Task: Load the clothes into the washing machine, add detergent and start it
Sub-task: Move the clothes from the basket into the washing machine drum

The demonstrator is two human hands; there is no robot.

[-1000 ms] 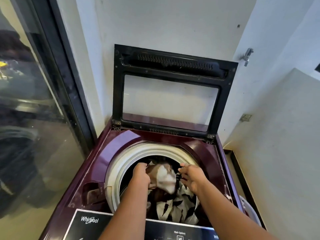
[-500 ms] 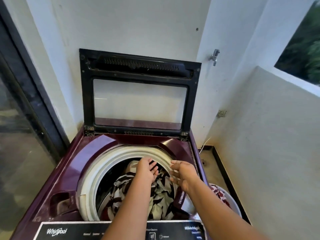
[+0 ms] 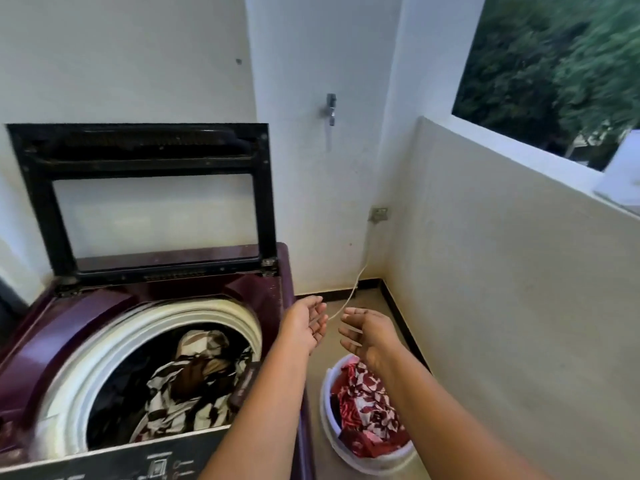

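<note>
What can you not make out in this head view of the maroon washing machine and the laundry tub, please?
Head view:
- Black control panel: cut by bottom edge, labels blurred.
- White plastic tub: lower clothes hidden under red floral cloth.
- White drum: depth hidden by brown-and-white patterned cloth.

L hand [image 3: 306, 323], R hand [image 3: 367, 336] bare; L forearm [image 3: 263, 410], R forearm [image 3: 443, 420] bare to frame edge.

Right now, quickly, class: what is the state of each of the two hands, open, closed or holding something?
Left hand: open, fingers relaxed, holding nothing.
Right hand: open, fingers relaxed, holding nothing.
</note>
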